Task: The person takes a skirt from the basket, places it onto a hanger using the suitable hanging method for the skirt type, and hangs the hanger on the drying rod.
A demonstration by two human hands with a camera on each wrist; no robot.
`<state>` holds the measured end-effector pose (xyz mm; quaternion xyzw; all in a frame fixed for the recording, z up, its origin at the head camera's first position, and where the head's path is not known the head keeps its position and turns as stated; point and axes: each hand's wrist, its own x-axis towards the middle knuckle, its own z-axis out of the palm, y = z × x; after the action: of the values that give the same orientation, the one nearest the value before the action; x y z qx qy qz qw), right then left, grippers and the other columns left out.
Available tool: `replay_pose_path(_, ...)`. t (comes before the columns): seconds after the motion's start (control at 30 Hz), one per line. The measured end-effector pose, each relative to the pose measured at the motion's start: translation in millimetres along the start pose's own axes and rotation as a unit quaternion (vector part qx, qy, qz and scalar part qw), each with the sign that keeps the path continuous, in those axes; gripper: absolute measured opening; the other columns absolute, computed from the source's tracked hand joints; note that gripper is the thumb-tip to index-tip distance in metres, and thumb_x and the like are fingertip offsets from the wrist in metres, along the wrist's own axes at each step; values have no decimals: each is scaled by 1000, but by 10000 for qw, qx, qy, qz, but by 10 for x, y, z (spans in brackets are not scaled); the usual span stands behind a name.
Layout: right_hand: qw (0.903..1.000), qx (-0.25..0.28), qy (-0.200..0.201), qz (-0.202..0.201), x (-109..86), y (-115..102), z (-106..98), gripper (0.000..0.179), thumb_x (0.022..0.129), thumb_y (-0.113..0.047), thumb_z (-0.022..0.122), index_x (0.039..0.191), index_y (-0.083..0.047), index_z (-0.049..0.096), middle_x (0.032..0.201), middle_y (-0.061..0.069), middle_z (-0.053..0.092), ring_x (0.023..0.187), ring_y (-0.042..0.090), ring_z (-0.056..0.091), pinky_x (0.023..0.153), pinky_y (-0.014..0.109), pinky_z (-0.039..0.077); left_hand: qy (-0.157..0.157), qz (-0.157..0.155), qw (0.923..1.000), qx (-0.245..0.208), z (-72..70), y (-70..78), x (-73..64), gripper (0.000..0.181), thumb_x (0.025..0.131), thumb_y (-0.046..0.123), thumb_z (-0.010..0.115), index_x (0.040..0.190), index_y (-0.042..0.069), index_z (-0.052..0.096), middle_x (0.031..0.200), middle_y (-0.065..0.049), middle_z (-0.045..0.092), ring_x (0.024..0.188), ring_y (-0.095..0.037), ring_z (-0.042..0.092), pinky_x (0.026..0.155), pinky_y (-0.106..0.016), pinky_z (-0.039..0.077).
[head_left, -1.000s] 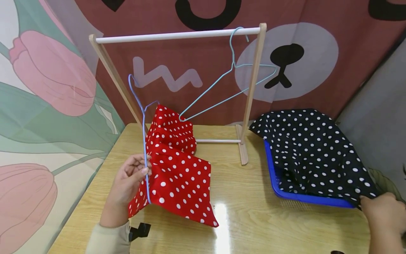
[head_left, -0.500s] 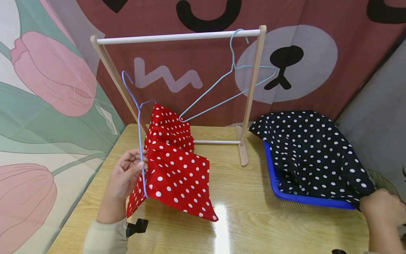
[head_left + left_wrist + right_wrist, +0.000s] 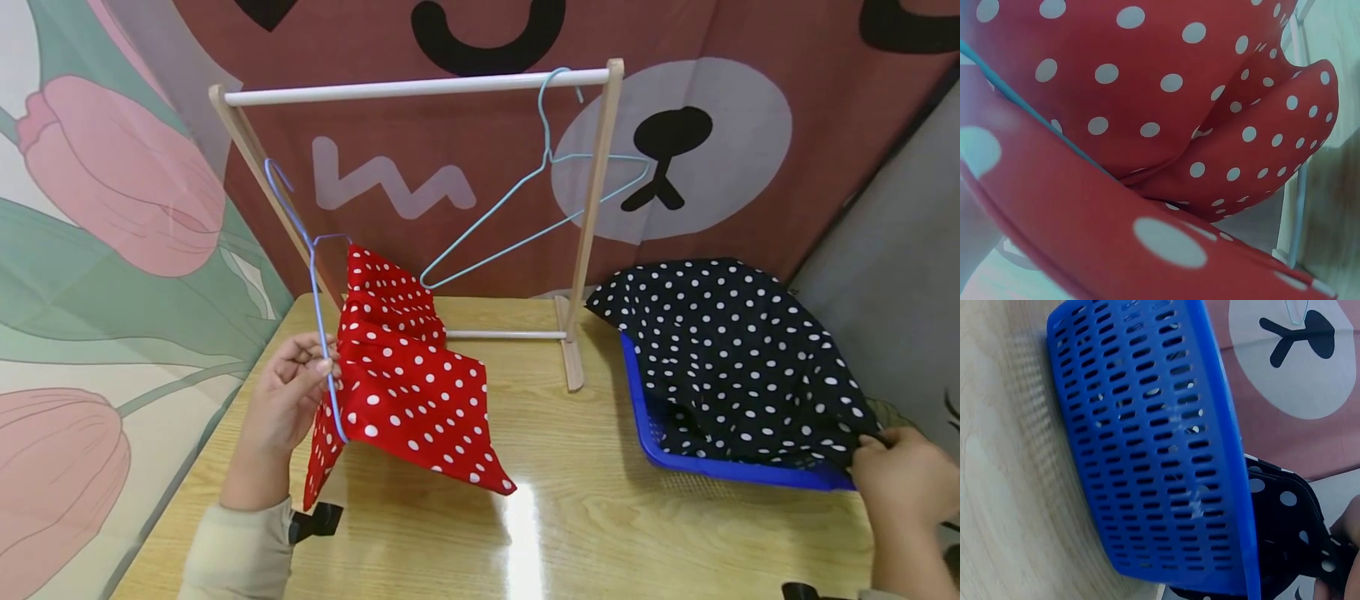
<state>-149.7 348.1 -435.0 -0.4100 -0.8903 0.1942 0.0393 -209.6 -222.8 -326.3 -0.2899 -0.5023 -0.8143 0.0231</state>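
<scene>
In the head view my left hand (image 3: 285, 392) pinches the lower bar of a blue-purple clothes hanger (image 3: 311, 250), which stands tilted at the rack's left side. Red cloth with white dots (image 3: 420, 392) drapes over that hanger, one corner spreading toward the right. The same red fabric (image 3: 1129, 94) fills most of the left wrist view and hides the fingers. At the far right my right hand (image 3: 903, 475) grips a corner of black cloth with white dots (image 3: 742, 358). This cloth lies in and over a blue plastic basket (image 3: 637, 400), whose slotted side shows in the right wrist view.
A small wooden rack (image 3: 592, 200) with a white top rod (image 3: 412, 87) stands at the table's back. One light-blue hanger (image 3: 517, 187) hangs bare near its right end. Behind are printed curtains. The wood-patterned table (image 3: 585, 517) extends in front.
My left hand has moved left and slightly up, carrying the hanger and red cloth along. The right hand keeps its grip on the black cloth's corner, shifted only slightly.
</scene>
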Motion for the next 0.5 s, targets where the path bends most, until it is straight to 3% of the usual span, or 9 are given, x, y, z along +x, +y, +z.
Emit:
replay_pose_path(0.17,9964,760,298,233,257,143,260,38,92,-16,28,119,9,39,115,29,42,96,44,39,79,54,29,14,26,10000,70,-5,32,47,30,84,-15,29,102,-3,51,88,-8,55,76,-14,55,66,-20,46)
replay_pose_path(0.3,9893,1324,431,437,533,310,455,41,91,-23,37,123,2,42,113,23,47,83,38,47,61,45,38,52,24,10000,72,-3,48,87,29,85,-14,31,102,-3,50,88,-8,55,77,-14,55,65,-20,46)
replay_pose_path(0.37,9842,1587,455,635,614,344,505,42,90,-28,41,124,-4,44,105,18,52,74,30,48,52,36,38,48,-2,10000,82,-3,55,105,29,85,-14,30,102,-2,50,88,-8,54,78,-14,55,65,-20,46)
replay_pose_path(0.5,9698,2138,551,1032,636,334,552,41,86,-34,50,122,-14,50,80,-5,51,66,14,46,48,23,33,158,3,9998,72,4,63,135,28,85,-14,31,102,-2,51,88,-8,54,78,-14,55,65,-20,46)
